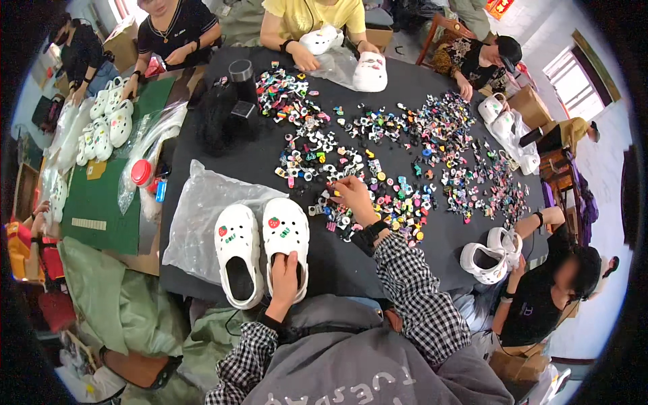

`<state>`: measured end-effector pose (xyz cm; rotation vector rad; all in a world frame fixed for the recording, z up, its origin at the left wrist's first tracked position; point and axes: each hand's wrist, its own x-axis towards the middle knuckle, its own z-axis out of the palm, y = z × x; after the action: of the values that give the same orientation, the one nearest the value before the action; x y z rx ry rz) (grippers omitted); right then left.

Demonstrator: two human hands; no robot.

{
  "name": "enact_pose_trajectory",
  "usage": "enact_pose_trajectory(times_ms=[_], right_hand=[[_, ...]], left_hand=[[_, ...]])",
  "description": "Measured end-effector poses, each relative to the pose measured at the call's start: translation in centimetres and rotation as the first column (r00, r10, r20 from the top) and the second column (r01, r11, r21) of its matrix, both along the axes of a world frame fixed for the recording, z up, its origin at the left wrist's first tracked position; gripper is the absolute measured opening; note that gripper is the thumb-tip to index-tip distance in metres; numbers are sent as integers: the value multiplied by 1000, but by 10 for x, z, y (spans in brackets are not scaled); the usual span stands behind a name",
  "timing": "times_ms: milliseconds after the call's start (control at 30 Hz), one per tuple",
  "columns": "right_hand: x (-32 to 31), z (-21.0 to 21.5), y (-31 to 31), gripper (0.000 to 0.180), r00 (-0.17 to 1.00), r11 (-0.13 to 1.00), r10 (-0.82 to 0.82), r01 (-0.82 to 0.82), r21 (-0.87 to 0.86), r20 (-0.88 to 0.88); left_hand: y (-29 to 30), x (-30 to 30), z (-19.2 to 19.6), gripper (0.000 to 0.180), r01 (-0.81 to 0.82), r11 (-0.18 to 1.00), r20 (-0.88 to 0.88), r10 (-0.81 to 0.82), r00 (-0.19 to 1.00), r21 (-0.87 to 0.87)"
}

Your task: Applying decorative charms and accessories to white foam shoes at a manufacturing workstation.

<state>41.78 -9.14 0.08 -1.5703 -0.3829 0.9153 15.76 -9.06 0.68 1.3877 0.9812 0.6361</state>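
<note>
Two white clogs lie side by side at the near edge of the dark table, toes pointing away from me. The left clog (228, 231) and the right clog (289, 237) each carry a red strawberry charm and green letter charms among the vent holes. My left hand (284, 283) grips the right clog at its heel opening, fingers reaching inside. Over the near side of the loose shoe charms (324, 158), my right hand (356, 200) has its fingertips pinched together. A small yellow and dark charm (335, 193) shows at those fingertips.
A clear plastic bag (196, 233) lies under and beside the clogs. Far left on the table stands a dark tumbler (241, 79). Co-workers around the table handle white clogs (370, 71). At left, a green mat (111, 196) holds more clogs and a red-lidded jar (142, 173).
</note>
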Motion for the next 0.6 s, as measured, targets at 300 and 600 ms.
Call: enact_pose_trajectory(times_ms=[300, 600], right_hand=[[22, 12, -31, 17, 991, 985, -58, 77, 157, -123], [14, 3, -45, 15, 973, 986, 110, -81, -146, 201]], left_hand=[[2, -3, -5, 31, 15, 1000, -33, -16, 999, -18], [3, -3, -4, 32, 49, 996, -16, -51, 999, -68]])
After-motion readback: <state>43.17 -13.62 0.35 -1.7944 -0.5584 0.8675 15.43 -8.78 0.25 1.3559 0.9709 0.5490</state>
